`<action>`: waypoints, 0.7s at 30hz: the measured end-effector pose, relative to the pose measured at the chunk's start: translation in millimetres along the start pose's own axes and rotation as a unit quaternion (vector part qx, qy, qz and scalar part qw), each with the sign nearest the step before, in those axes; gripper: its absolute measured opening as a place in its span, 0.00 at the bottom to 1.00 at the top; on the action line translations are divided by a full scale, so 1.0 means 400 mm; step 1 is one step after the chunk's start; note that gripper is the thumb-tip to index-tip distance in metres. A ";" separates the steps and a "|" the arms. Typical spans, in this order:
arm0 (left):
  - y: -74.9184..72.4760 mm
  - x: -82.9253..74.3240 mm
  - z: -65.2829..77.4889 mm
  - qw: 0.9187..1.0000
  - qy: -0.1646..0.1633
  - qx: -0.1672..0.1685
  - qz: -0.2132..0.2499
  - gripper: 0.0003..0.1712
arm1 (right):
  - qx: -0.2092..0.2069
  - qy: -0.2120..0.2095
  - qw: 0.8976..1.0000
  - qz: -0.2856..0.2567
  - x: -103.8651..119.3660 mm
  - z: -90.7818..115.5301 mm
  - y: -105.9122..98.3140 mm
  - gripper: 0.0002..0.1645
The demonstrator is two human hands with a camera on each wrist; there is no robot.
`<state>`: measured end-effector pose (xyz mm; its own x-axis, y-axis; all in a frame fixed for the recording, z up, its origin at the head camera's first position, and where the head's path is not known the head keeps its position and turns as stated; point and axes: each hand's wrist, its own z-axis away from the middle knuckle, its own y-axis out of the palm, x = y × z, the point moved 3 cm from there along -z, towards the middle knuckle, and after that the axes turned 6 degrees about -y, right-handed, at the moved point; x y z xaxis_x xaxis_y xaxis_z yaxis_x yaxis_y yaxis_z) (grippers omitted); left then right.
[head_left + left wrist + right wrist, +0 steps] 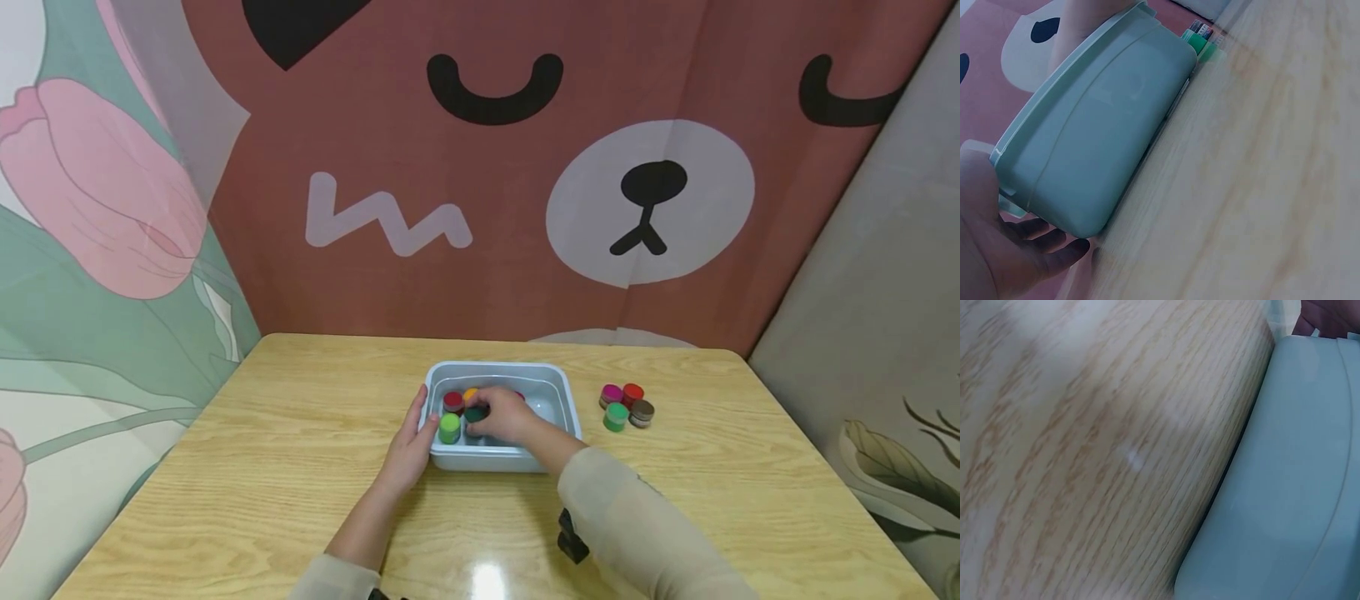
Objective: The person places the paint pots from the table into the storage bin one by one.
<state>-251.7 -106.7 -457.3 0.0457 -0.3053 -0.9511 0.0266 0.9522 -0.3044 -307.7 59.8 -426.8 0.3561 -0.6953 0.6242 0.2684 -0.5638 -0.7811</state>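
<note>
A pale blue plastic tub (pixel 480 461) stands on the table, with several small colour-lidded jars inside its left part. My left hand (pixel 408 446) rests against the tub's left end, its fingers along the outer wall and the thumb by the near corner of the rim. Reaching over the near rim, my right hand (pixel 504 414) pinches a dark green-lidded jar (pixel 476 413) between thumb and fingers. Around it are a light green-lidded jar (pixel 449 428), a dark red-lidded jar (pixel 453 402) and an orange-lidded jar (pixel 470 393). Another lid (pixel 521 395) shows partly behind the right hand.
To the right of the tub, a cluster of jars stands on the wooden table (pixel 697 475): a magenta-lidded jar (pixel 611 396), a red-lidded jar (pixel 633 394), a green-lidded jar (pixel 616 417) and a brown-lidded jar (pixel 641 413). A bear-patterned curtain (pixel 510 292) hangs behind the table.
</note>
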 end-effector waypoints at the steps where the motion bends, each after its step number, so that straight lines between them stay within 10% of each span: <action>1: 0.000 0.000 0.000 1.000 0.000 0.001 -0.001 0.33 | 0.002 -0.002 1.000 0.009 0.001 -0.001 0.001 0.21; 21: -0.001 -0.004 0.002 1.000 -0.009 0.006 -0.006 0.33 | 0.009 0.010 0.998 0.068 0.020 -0.002 0.007 0.21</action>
<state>-250.9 -106.6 -455.8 0.0628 -0.3167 -0.9465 0.0395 0.9484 -0.3147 -304.7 52.3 -424.0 0.3732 -0.7733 0.5125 0.2352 -0.4556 -0.8586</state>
